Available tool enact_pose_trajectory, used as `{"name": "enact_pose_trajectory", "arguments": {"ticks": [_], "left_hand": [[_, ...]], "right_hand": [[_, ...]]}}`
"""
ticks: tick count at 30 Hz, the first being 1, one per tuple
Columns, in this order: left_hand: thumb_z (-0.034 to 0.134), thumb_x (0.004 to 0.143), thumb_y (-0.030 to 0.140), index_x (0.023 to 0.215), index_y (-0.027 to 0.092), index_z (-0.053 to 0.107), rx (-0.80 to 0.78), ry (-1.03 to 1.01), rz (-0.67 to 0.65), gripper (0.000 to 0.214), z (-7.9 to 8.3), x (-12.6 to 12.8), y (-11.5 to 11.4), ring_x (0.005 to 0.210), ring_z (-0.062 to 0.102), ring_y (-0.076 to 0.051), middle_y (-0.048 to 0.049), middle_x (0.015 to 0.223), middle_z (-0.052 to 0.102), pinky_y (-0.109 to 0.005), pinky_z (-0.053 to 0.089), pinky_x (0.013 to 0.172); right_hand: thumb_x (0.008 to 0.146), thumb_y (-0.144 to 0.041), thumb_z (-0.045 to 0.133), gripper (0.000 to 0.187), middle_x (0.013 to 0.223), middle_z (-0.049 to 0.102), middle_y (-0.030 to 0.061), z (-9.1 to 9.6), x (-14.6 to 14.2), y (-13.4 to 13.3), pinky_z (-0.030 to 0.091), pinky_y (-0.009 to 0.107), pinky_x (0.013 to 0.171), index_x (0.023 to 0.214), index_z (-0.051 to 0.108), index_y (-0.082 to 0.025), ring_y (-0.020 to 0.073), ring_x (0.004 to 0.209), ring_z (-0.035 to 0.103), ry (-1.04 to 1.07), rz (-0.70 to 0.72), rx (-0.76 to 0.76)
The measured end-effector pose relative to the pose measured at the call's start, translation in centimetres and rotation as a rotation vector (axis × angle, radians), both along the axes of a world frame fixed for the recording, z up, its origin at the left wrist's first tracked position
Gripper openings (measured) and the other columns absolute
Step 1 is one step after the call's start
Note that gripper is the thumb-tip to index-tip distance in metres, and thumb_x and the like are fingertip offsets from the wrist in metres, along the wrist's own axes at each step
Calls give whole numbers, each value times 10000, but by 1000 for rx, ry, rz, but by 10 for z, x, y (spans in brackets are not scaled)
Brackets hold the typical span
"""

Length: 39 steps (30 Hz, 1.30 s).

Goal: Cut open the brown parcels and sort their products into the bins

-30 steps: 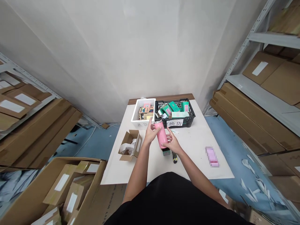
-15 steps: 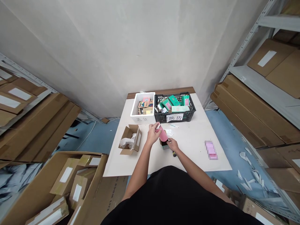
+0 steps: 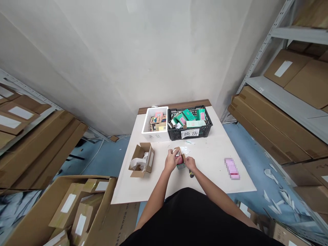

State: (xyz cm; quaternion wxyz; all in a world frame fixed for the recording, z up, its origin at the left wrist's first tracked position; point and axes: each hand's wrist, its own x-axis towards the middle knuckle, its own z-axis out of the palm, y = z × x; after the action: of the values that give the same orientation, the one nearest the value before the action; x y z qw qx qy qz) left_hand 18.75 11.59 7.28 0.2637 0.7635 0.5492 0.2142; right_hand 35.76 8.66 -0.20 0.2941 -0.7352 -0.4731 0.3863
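A pink tumbler (image 3: pixel 180 160) with a silvery top sits mostly inside a small green box (image 3: pixel 180 166), whose brown inner flaps stand up around it. My left hand (image 3: pixel 171 161) is closed at the tumbler's silvery top; its fingertips are partly hidden. At the box's right side, my right hand (image 3: pixel 190 163) pinches a flap. Beside that hand lies a black-and-yellow tool (image 3: pixel 191 174), partly covered, perhaps a cutter. Just beyond the box is a piece of clear plastic (image 3: pixel 185 150).
An open brown carton (image 3: pixel 149 163) with white wrapping stands left on the table (image 3: pixel 210 181). At the back are a white foam bin (image 3: pixel 156 136) and a black crate (image 3: pixel 176 135) holding green boxes. A blurred pink item (image 3: pixel 232 168) lies right. Shelves of cartons flank both sides.
The tumbler has gone down into the green box; before, it was tilted above the opening. My left hand has lowered with it, and my right hand stays by the box's edge.
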Motion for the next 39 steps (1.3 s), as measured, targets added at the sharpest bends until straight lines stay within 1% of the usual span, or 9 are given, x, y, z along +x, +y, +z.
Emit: {"name": "enact_pose_trajectory", "arguments": {"ticks": [4,7,11,14,18,23,26,33,39], "left_hand": [[743,909,374,1335,338,694,-7,198,-51,431,-23,11,-4,1211,537,-321,-89,1170,543,-420,531,950],[675,954,400,1196,325,768,27,171,-109,270,-39,14,-8,1267,494,-349,-117,1199,589,-503,490,1036],[492,1025,334,1305,295,715,90,-102,129,360,-55,-2,-2,1304,534,-300,-123,1334,606,-491,472,1103],[508,1002,344,1379,229,654,-105,-222,344,420,-65,-17,10,1170,646,-273,-134,1275,660,-471,512,1059],[748,846,409,1379,177,636,-474,-290,199,592,-78,-24,19,1016,705,-246,-152,1305,691,-459,536,1017],[846,743,490,1466,185,543,-529,-433,279,841,-92,-21,15,1065,701,-262,-183,1375,663,-473,525,1009],[840,743,464,1400,181,588,-526,-413,295,758,-94,-20,14,1113,690,-280,-161,1298,698,-466,517,1004],[690,779,211,1213,240,674,-310,-417,101,436,-80,-21,1,1412,532,-282,-110,1445,607,-428,522,1032],[770,718,207,1269,272,673,-335,-320,-62,563,-66,-28,-12,1552,371,-318,-111,1535,535,-459,490,1101]], "right_hand": [[883,-492,635,389,608,668,47,-1,-1,1,422,243,575,606,601,-222,214,701,668,-2,-10,17],[879,-486,649,362,632,676,36,-3,-1,3,438,240,592,633,615,-224,212,715,673,1,-10,9],[916,-397,609,324,676,698,41,-5,3,3,464,240,639,643,616,-223,211,750,696,13,6,-31],[941,-334,573,248,785,742,59,-5,3,3,498,250,727,757,685,-212,220,856,719,3,6,-24],[877,-296,677,274,1095,767,46,-5,-2,2,534,318,922,1139,741,-247,229,1041,718,118,156,25],[746,-226,754,411,1310,708,66,-9,-5,-3,486,446,1093,1155,758,-267,295,1239,658,196,339,23],[738,-233,716,464,1333,695,50,-12,-2,-9,487,459,1103,1200,727,-274,274,1254,646,303,289,77],[766,-352,646,412,1317,669,64,-4,7,-18,566,401,941,1167,663,-259,263,1167,668,381,32,145],[764,-294,617,458,1390,616,58,-3,9,-15,569,371,913,1217,677,-273,244,1182,643,336,151,167]]}}
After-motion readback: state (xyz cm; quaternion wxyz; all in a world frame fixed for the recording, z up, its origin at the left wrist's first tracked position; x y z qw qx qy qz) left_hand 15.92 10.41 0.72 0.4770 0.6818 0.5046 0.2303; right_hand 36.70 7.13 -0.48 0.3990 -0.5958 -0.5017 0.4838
